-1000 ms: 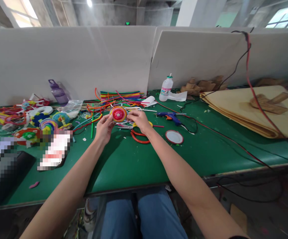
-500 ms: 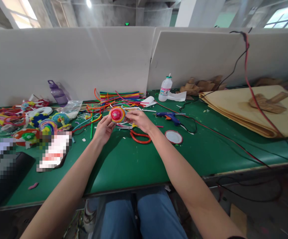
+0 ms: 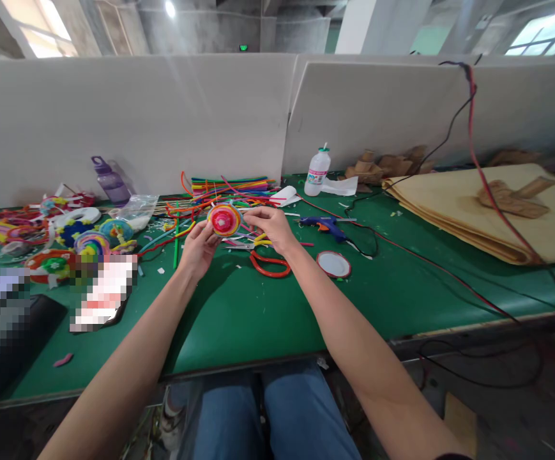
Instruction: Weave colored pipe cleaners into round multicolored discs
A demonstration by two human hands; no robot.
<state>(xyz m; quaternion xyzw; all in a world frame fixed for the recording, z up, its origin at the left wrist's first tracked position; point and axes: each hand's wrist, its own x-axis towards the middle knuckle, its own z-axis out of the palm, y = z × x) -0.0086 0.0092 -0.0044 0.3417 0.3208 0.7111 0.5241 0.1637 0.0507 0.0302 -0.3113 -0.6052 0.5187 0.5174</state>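
Note:
Both my hands hold a small round coil [image 3: 224, 220] of coloured pipe cleaners, red and pink at its centre with yellow and orange rings, raised a little above the green table [image 3: 258, 319]. My left hand [image 3: 199, 248] grips its left edge from below. My right hand [image 3: 268, 227] pinches its right edge. Just behind the coil lies a pile of loose coloured pipe cleaners [image 3: 229, 186]. A red ring [image 3: 268, 265] lies on the table under my right wrist.
A blue glue gun [image 3: 326, 223] and a white round lid [image 3: 333, 263] lie right of my hands. A white glue bottle [image 3: 316, 171] stands at the back. Finished coiled pieces [image 3: 90, 239] and a purple bottle [image 3: 109, 180] sit left. Cables [image 3: 449, 275] cross the table toward brown paper sheets [image 3: 488, 211].
The coil has been turned slightly between my fingers and both hands have shifted a little left and up. Nothing else on the table moved.

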